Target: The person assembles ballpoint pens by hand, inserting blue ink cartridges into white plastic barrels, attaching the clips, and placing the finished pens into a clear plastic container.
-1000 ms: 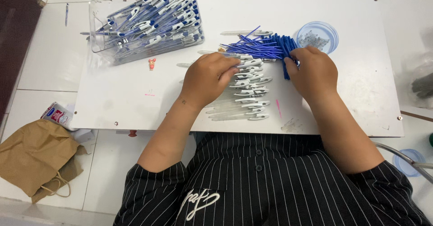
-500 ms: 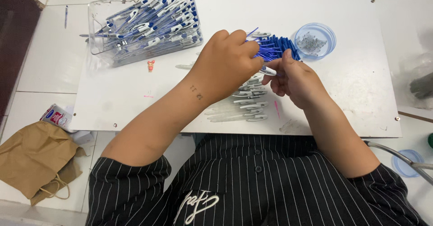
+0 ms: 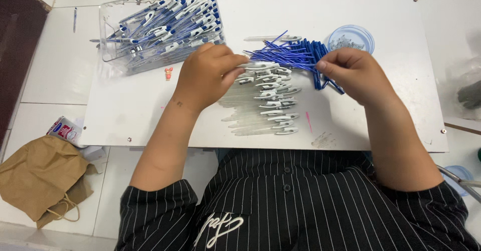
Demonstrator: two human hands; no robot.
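Much of the clear pen barrels (image 3: 260, 111) is hard to make out: the transparent plastic nearly vanishes against the white board (image 3: 381, 10), and only the white clip ends are plainly read. The upper barrels of the row are hidden under the left hand (image 3: 208, 75). What lies in the small round clear dish (image 3: 351, 37) is too fine to be told.

The left hand is closed, thumb against fingers, on the end of one clear barrel at the top of the row. The right hand (image 3: 353, 73) is curled, its fingertips pinched at the blue refills (image 3: 293, 55); whether a single refill is actually gripped cannot be told. The refills are thin, straight and glossy, piled fanwise on the board between the two hands, just above the barrel row.

A clear, hard-walled plastic tray (image 3: 112, 25), heaped with assembled blue-and-white pens, is set at the board's far left corner. The board is smooth, matte and screwed at its corners, laid over white tiles. A crumpled brown paper bag (image 3: 40, 178) is seen at the lower left.
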